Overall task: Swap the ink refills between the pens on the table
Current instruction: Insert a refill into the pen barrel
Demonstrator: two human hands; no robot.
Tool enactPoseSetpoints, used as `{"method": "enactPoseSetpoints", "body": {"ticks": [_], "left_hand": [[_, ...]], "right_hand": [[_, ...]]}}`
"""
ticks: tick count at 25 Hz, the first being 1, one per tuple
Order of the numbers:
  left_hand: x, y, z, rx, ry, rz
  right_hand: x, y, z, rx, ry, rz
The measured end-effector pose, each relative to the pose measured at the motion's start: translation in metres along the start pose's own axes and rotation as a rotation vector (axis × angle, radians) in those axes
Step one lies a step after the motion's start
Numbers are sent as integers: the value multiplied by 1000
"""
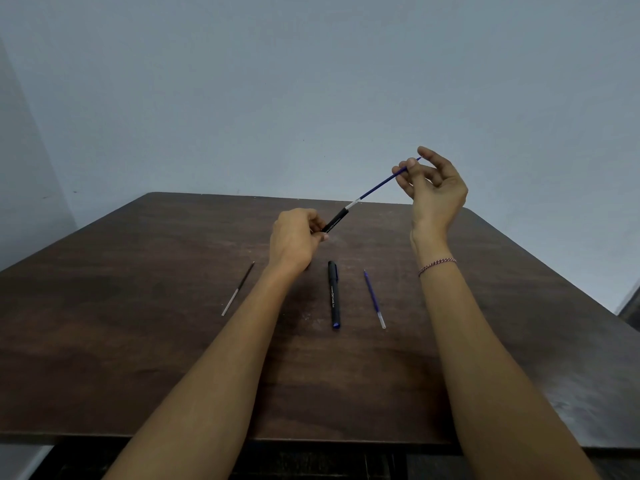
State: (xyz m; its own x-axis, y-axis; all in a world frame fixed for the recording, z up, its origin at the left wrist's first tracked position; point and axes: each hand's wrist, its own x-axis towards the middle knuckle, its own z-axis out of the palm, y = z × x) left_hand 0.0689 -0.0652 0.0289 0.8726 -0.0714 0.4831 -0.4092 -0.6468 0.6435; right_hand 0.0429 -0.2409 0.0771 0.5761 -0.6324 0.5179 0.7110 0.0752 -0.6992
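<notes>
While hands (298, 237) (433, 188) pinch barrel (336, 221), refill (381, 183); pen (334, 294), seemingly two refills (374, 299) below.

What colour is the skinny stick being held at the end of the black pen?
The refill is blue, with a whitish end by the pen barrel; the head view shows it.

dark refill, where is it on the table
In the head view the dark refill lies alone on the table, left of the left hand.
</notes>
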Motion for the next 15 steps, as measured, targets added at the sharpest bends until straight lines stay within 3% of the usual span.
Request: {"method": "enactPoseSetpoints", "body": {"ticks": [15], "left_hand": [[2,1,-1,2,-6,-2]], "right_hand": [[-1,3,0,-14,-1,0]]}}
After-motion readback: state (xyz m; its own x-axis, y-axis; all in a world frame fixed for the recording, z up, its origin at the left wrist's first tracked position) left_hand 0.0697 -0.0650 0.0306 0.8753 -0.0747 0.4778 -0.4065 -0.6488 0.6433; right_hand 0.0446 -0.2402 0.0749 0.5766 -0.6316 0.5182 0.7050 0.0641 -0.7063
